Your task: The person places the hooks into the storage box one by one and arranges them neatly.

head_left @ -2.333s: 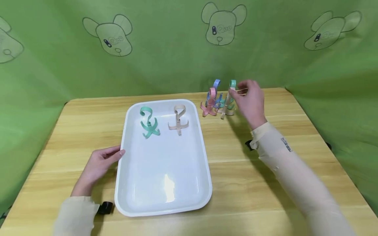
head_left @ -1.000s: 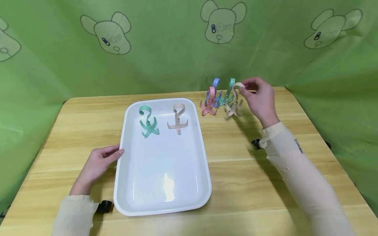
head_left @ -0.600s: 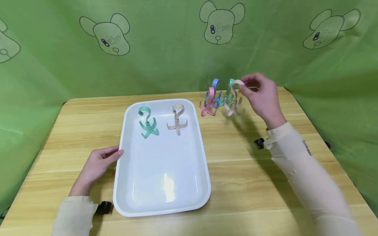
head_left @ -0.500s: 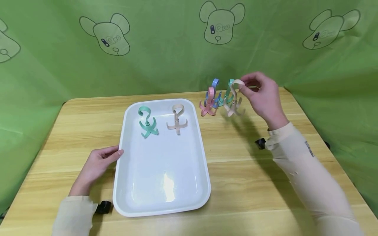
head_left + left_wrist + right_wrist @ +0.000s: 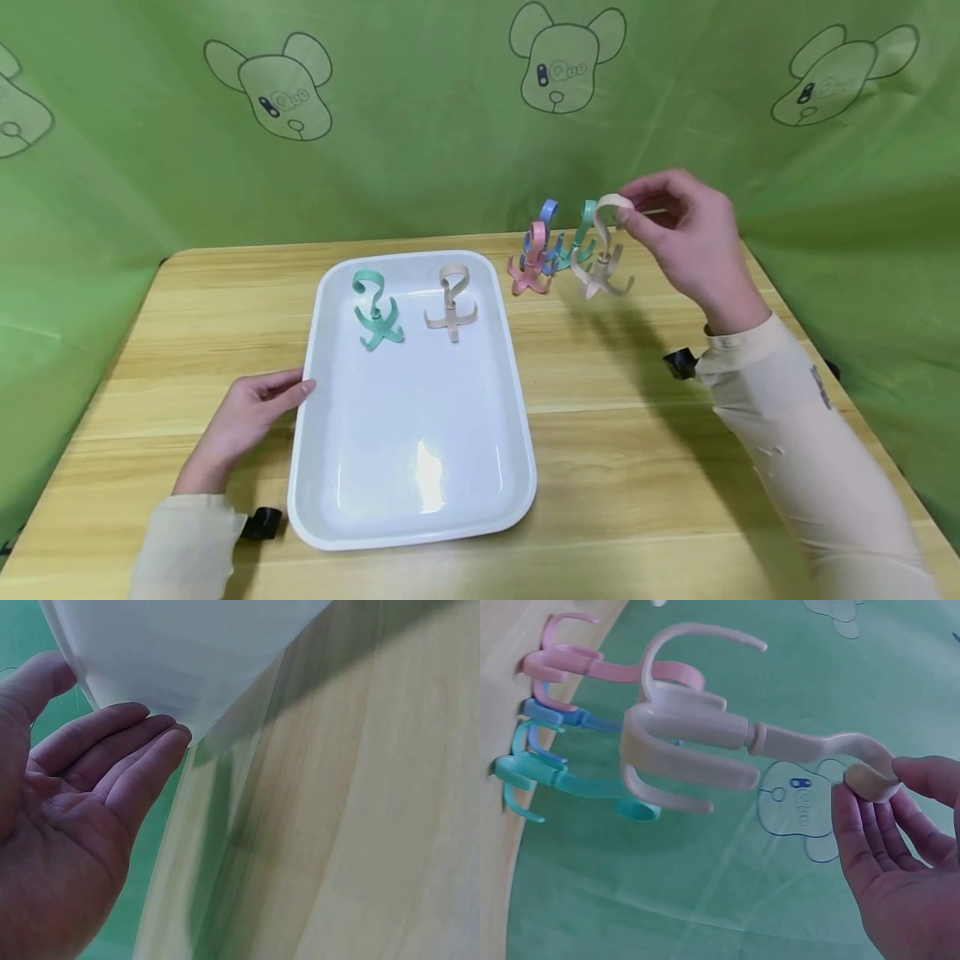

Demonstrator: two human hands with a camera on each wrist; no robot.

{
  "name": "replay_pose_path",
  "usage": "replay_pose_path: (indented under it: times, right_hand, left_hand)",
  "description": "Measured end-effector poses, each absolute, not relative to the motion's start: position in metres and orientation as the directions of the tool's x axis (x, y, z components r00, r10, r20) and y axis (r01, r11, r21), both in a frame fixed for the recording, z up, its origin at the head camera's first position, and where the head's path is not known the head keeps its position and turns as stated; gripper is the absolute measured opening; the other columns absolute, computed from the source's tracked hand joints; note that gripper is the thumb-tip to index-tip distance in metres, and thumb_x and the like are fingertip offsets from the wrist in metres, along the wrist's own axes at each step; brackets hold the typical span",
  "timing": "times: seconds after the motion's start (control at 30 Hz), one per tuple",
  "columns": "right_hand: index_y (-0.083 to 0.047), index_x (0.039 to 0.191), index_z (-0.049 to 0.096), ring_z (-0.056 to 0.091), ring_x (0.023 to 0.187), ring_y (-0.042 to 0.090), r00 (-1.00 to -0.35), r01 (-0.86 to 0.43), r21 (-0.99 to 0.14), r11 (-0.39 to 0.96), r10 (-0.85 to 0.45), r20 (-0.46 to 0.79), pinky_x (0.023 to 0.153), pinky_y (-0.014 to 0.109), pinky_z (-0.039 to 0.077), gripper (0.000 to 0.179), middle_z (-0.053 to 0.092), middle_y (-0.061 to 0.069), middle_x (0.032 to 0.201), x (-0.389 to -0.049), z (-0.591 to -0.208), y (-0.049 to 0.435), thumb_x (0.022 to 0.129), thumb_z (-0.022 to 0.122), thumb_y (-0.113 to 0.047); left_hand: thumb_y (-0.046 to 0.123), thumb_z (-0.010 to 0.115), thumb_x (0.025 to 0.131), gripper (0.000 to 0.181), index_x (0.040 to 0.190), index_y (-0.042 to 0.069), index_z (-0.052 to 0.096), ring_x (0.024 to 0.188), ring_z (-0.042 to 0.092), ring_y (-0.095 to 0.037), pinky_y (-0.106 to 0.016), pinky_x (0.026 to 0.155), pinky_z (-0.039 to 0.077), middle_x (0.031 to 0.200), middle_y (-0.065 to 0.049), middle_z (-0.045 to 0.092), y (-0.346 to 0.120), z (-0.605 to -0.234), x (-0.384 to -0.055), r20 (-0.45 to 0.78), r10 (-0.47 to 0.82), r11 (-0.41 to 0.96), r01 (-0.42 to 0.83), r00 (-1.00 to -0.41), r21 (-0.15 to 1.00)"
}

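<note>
My right hand (image 5: pixel 693 237) pinches a beige four-pronged rotating hook (image 5: pixel 686 742) by its curved top, thumb against fingers. The hook hangs prongs down, above its shadow on the table. Just left of it stand a pink hook (image 5: pixel 536 260), a blue hook (image 5: pixel 550 218) and a green hook (image 5: pixel 585 223). At the left, my left hand (image 5: pixel 251 417) grips the side of a white tray (image 5: pixel 408 433), thumb over the rim and fingers against the outer wall (image 5: pixel 187 667). Inside the tray's far end lie a green hook (image 5: pixel 380 321) and another beige hook (image 5: pixel 452 317).
The wooden table (image 5: pixel 622 483) runs back to a green curtain (image 5: pixel 420 125) printed with bear heads, which also closes off both sides. Black cameras sit at my wrists, the left one (image 5: pixel 262 523) beside the tray's near corner.
My right hand has drawn the beige hook away from the standing group, to the right and upward. The left hand and the tray have stayed put.
</note>
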State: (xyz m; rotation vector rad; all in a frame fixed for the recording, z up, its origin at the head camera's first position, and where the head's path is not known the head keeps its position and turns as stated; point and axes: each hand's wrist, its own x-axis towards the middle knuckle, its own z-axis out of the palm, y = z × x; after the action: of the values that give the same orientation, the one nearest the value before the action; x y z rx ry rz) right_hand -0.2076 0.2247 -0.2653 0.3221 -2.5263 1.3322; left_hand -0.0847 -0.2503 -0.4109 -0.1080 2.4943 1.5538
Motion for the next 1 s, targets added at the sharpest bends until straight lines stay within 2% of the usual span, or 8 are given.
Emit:
replay_pose_path:
  times: [0.23, 0.53, 0.8, 1.0]
  right_hand:
    - [-0.002, 0.114, 0.067, 0.060, 0.094, 0.016, -0.923, -0.367, -0.757, 0.541, -0.111, 0.368, 0.081, 0.020, 0.050, 0.025, 0.063, 0.006, 0.106, -0.201, -0.258, 0.219, 0.093, 0.071, -0.015]
    - [0.003, 0.111, 0.066, 0.059, 0.096, 0.017, -0.905, -0.421, -0.761, 0.494, -0.177, 0.386, 0.083, 0.020, 0.052, 0.022, 0.059, 0.006, 0.105, -0.196, -0.252, 0.208, 0.090, 0.070, -0.002]
    - [0.002, 0.113, 0.068, 0.059, 0.095, 0.017, -0.910, -0.412, -0.767, 0.492, -0.195, 0.365, 0.083, 0.020, 0.052, 0.023, 0.061, 0.007, 0.104, -0.193, -0.250, 0.203, 0.090, 0.071, -0.003]
    - [0.002, 0.115, 0.068, 0.058, 0.095, 0.019, -0.901, -0.433, -0.777, 0.457, -0.248, 0.356, 0.082, 0.021, 0.052, 0.025, 0.061, 0.009, 0.104, -0.189, -0.249, 0.194, 0.090, 0.071, -0.002]
  left_hand:
    - [0.041, 0.064, 0.096, 0.056, 0.129, -0.004, 0.061, 0.119, 0.056, -0.030, -0.036, 0.095, 0.048, 0.126, -0.018, 0.063, -0.250, -0.411, -0.085, -0.207, 0.049, 0.441, -0.165, -0.977, 0.882]
    - [0.041, 0.064, 0.096, 0.056, 0.129, -0.005, 0.061, 0.118, 0.056, -0.030, -0.032, 0.094, 0.048, 0.124, -0.018, 0.063, -0.250, -0.411, -0.084, -0.204, 0.045, 0.451, -0.162, -0.978, 0.878]
    - [0.042, 0.064, 0.096, 0.058, 0.129, -0.005, 0.061, 0.118, 0.056, -0.032, -0.043, 0.097, 0.047, 0.125, -0.019, 0.063, -0.249, -0.409, -0.086, -0.211, 0.053, 0.473, -0.162, -0.976, 0.866]
    - [0.042, 0.064, 0.096, 0.057, 0.129, -0.005, 0.061, 0.118, 0.057, -0.031, -0.039, 0.096, 0.047, 0.124, -0.019, 0.064, -0.250, -0.408, -0.085, -0.213, 0.048, 0.474, -0.166, -0.976, 0.865]
